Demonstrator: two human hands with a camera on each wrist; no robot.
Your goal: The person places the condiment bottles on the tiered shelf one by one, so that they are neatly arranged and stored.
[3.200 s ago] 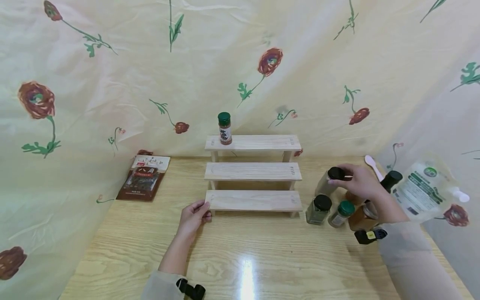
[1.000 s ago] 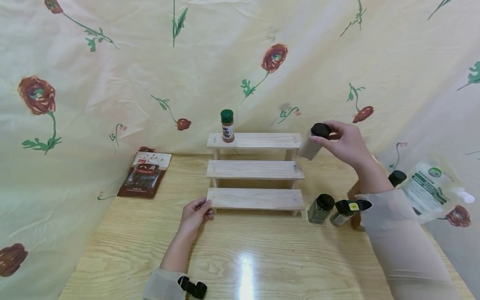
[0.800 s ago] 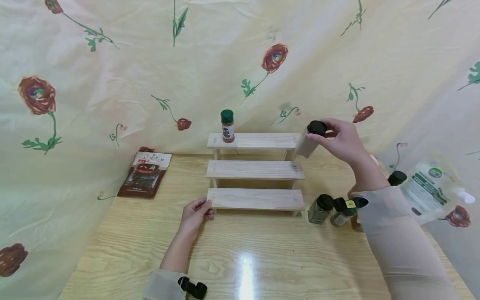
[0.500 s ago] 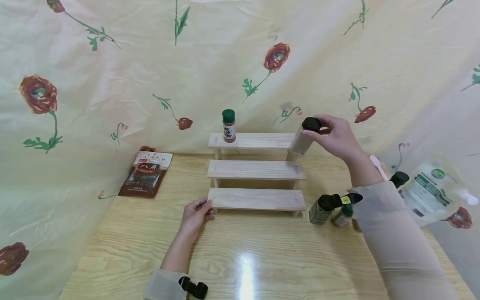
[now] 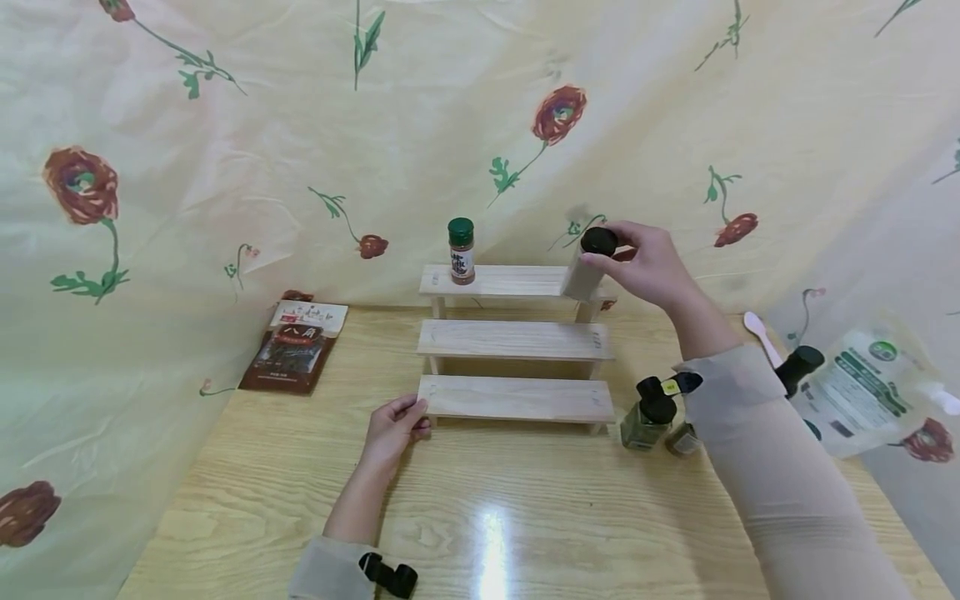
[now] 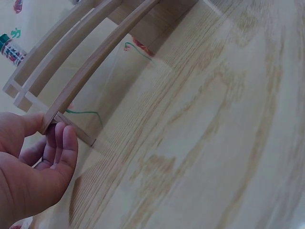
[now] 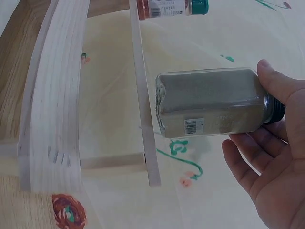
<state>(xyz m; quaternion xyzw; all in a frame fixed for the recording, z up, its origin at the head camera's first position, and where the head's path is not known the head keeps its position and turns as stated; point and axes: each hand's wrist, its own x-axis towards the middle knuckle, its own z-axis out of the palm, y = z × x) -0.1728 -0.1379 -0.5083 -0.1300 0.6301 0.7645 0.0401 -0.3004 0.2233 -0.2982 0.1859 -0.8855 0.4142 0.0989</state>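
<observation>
One jar [image 5: 580, 280] hangs just above the right end of the top tier [image 5: 517, 282] of the wooden rack [image 5: 517, 340], pinched at its cap [image 5: 599, 242] by the right hand [image 5: 648, 262]; the left hand [image 5: 393, 429] pinches the rack's near left corner. Lowered too near, the jar could catch the board's edge and tip. A green-capped bottle [image 5: 462, 265] stands left up there, well apart; the right sleeve [image 5: 787, 467] partly hides a small container [image 5: 683, 442]

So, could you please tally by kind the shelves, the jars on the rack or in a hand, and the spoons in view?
Wooden shelves: 3
Green-capped jars: 1
Black-capped jars, in the right hand: 1
Spoons: 1
Total: 6
</observation>
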